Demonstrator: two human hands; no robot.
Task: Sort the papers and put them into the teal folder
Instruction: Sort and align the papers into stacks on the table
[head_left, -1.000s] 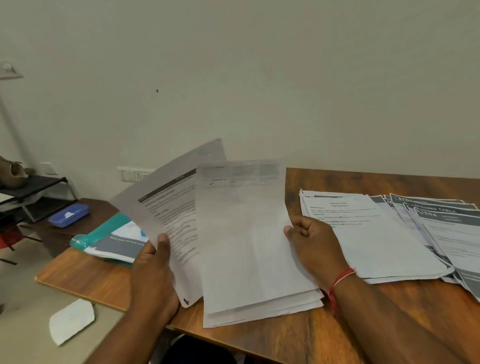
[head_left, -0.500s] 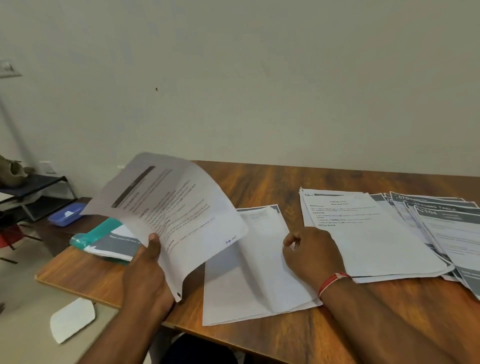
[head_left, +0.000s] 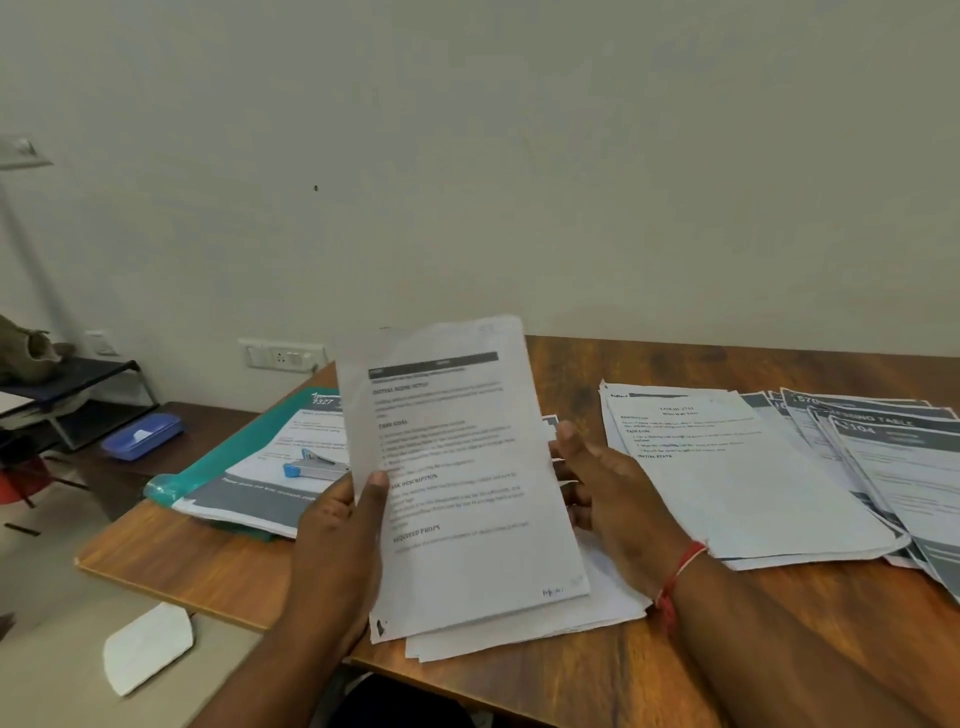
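Head view. Teal folder (head_left: 218, 462) lies at the tabletop's (head_left: 675, 654) left with printed pages inside and a blue stapler (head_left: 314, 469) on them. Left hand (head_left: 337, 540) fingers pinch a sheet (head_left: 457, 467) upright over a loose pile (head_left: 602, 613). Right hand (head_left: 610, 483) fingers curl at the sheet's right edge, grip unclear. Paper stacks (head_left: 753, 493) lie to the right. Pale wall (head_left: 467, 156) behind.

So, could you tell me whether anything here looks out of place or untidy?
A white scrap lies on the floor beside the table, and the grey-headed sheets at the right are fanned askew.
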